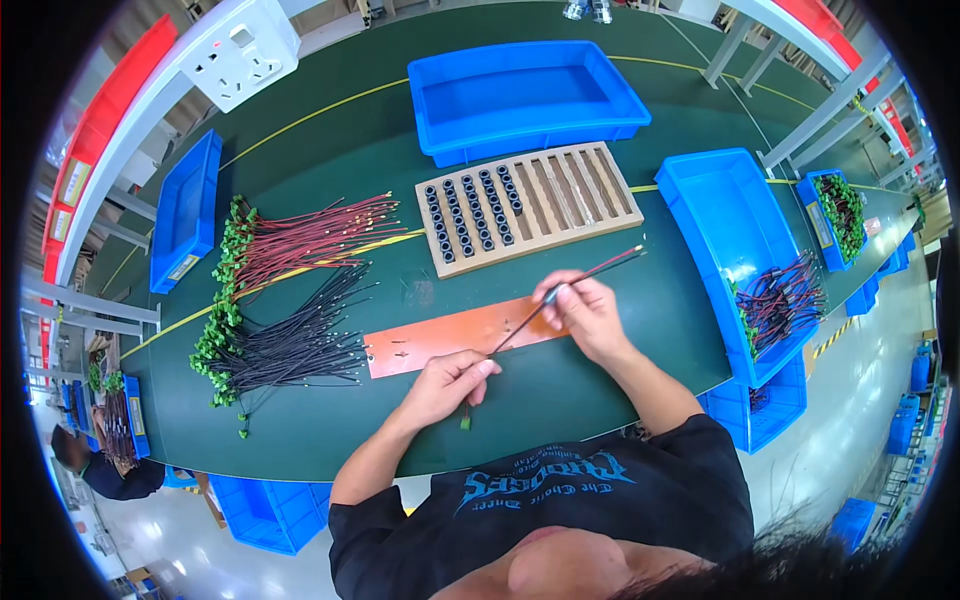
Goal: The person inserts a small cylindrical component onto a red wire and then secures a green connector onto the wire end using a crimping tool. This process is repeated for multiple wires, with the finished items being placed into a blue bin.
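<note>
My left hand [450, 387] is closed in a pinch on a thin pair of wires [519, 330], one red and one black. A green connector [465, 423] hangs below its fingers. The pair runs up and right to my right hand [583, 312], whose fingers are closed round it; a small dark piece shows at the fingertips, too hidden to name. Beyond that hand the red and black ends stick out, apart from each other. Beneath both hands lies an orange plate [440, 340] with small holes. Behind it, a wooden slotted tray [560, 237] holds several black rings [467, 218] in its left slots.
Left of the plate lie red wires [315, 235] and black wires [295, 335] with green connectors. A blue bin [530, 135] stands at the back, another blue bin [690, 195] with bundled wires at the right. A socket strip [240, 52] hangs at upper left.
</note>
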Demonstrator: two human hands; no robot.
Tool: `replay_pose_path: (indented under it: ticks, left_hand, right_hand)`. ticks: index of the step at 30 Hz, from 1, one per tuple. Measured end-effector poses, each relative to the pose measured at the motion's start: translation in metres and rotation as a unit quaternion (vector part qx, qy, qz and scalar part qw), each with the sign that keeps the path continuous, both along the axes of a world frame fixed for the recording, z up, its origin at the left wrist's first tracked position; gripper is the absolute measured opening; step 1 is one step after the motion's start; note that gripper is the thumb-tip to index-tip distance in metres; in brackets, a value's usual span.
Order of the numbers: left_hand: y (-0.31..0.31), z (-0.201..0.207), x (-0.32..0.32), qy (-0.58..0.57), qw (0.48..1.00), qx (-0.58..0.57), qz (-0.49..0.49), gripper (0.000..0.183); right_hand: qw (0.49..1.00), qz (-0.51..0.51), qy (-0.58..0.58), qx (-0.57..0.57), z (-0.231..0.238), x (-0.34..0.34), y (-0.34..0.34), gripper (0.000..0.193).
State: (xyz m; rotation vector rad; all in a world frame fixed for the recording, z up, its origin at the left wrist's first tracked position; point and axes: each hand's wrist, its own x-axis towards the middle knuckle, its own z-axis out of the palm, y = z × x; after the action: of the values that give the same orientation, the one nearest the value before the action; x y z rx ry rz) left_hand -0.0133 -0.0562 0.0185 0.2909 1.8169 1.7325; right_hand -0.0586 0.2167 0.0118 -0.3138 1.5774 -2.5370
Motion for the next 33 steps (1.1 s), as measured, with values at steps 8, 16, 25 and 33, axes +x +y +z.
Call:
replay_pose_path:
  ticks: [8,16,25,33]
  left_hand:
    - [-0.035,0.049,-0.006,0.014,0.992,-0.099,-0.078,0.025]
    - [-0.110,0.037,-0.009,0.051,0.987,-0.139,0.055,0.023]
    - [-0.142,0.012,-0.017,0.043,0.983,-0.035,0.176,0.024]
    - [-0.128,-0.001,-0.022,0.143,0.967,-0.143,0.156,0.016]
  right_hand:
    - [0.975,0.214,0.047,0.042,0.006,0.020,-0.051,0.021]
    - [0.988,0.149,0.019,0.035,-0.002,0.020,-0.083,0.028]
    - [0.989,0.134,-0.035,0.044,-0.027,0.017,-0.106,0.031]
    - [0.989,0.122,0.009,0.084,-0.032,0.022,-0.107,0.030]
